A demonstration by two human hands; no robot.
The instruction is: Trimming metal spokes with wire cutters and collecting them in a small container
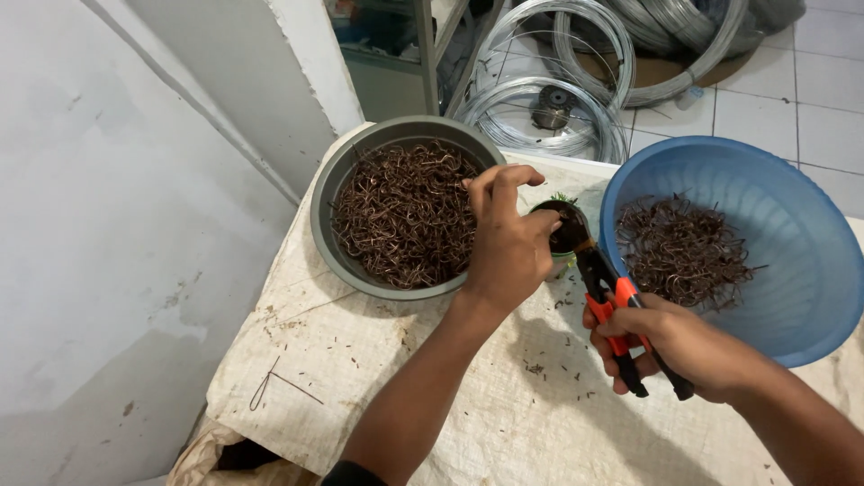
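My left hand [506,243] hovers between the two bowls, its fingertips pinched at a small dark round cup [565,227] beside the tip of the pliers. My right hand [677,346] grips the orange and black handles of the pliers [601,286], whose jaws point up toward the cup. A grey bowl [335,189] full of thin brown curled wire pieces [405,214] sits left of my left hand. A blue plastic bowl [792,261] on the right holds a smaller heap of the same brown pieces [684,250].
The bowls stand on a table covered with a white woven sack [360,360], strewn with small wire scraps. Coils of silver wire [558,99] lie on the tiled floor beyond. A white wall [117,225] runs along the left.
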